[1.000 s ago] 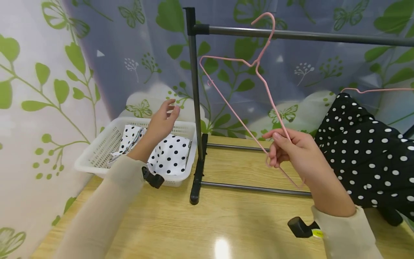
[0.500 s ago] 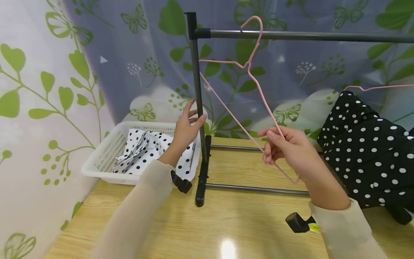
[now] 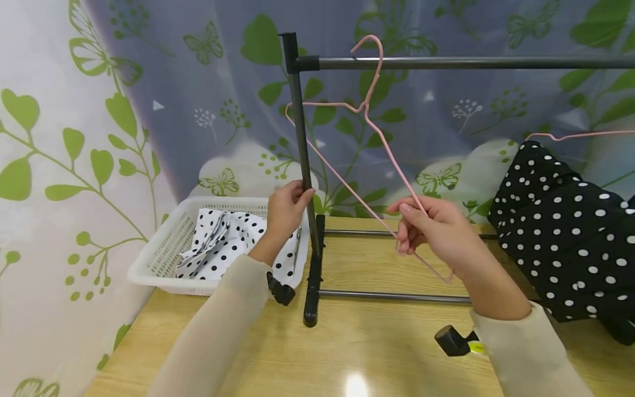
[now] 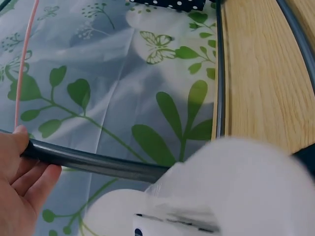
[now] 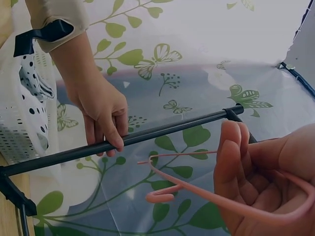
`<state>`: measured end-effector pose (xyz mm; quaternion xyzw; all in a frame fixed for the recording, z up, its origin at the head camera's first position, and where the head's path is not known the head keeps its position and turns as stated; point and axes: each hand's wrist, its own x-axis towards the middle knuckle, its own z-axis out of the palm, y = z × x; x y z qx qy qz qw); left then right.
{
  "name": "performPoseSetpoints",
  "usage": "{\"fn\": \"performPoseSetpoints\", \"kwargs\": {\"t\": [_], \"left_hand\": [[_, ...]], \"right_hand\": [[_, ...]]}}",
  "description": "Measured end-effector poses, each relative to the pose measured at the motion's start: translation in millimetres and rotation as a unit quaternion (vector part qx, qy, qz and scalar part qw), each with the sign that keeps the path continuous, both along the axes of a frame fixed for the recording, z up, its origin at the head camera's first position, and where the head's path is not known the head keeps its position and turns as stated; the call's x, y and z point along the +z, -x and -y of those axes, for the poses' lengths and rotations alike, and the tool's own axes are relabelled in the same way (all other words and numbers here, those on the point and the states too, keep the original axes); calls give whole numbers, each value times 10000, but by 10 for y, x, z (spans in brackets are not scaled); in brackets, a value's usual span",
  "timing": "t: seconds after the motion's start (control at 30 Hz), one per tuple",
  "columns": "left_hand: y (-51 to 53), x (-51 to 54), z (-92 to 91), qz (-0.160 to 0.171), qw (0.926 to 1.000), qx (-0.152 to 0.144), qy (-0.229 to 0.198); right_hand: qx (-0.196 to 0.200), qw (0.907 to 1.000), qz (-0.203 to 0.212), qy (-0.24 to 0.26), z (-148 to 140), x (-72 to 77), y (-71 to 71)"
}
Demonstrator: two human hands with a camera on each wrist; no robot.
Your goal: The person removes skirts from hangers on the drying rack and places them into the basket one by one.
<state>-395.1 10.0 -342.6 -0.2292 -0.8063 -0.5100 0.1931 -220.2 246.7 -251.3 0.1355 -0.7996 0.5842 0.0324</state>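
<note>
My left hand (image 3: 286, 214) grips the upright post (image 3: 301, 132) of a dark metal clothes rack, fingers behind it and thumb in front, as the left wrist view also shows. My right hand (image 3: 436, 229) holds a pink clothes hanger (image 3: 392, 154) by its right side, between thumb and curled fingers. The hanger stands tilted, its hook near the rack's top rail (image 3: 461, 63); whether the hook touches the rail I cannot tell. Its left end passes behind the post. Seen from the right wrist, the hanger (image 5: 221, 199) runs through the right hand's curled fingers.
Left of the rack a white plastic basket (image 3: 149, 278) holds a white cloth with black dots (image 3: 238, 234). A black garment with white dots (image 3: 565, 231) hangs from another pink hanger (image 3: 585, 134) at the right. The rack's black foot (image 3: 311, 298) rests on the wooden table (image 3: 387, 342).
My left hand has moved right from above the basket and closed round the post. My right hand has brought the hanger left and lower, its left end now behind the post.
</note>
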Motion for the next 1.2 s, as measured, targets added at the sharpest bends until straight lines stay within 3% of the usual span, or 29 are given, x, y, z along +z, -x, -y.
{"fn": "performPoseSetpoints", "kwargs": {"t": [0.27,0.47,0.63,0.77,0.87,1.03,1.13,1.2], "left_hand": [[-26,-74,-147,-127,9997,-108,193],[6,-75,-155,-156,9993,129,313],[19,-90,-192,-40,9992,17,397],[-12,-120,-196,89,9991,93,400],[-42,-129,-194,66,9993,142,351],[-68,-62,-148,-74,9995,193,236],[-69,-26,-92,-68,9992,284,268],[-69,-31,-59,-46,9991,317,284]], "right_hand": [[15,9998,137,-145,-63,-35,55],[95,9989,439,-159,-56,-115,132],[59,9987,497,-138,-93,-153,144],[-2,9982,554,-236,-105,-194,168],[-200,9979,347,-513,-122,-212,171],[-1029,9884,-581,-957,-165,-203,182],[-1325,9837,-862,-860,-179,-214,187],[-1317,9844,-905,-741,-166,-226,164]]}}
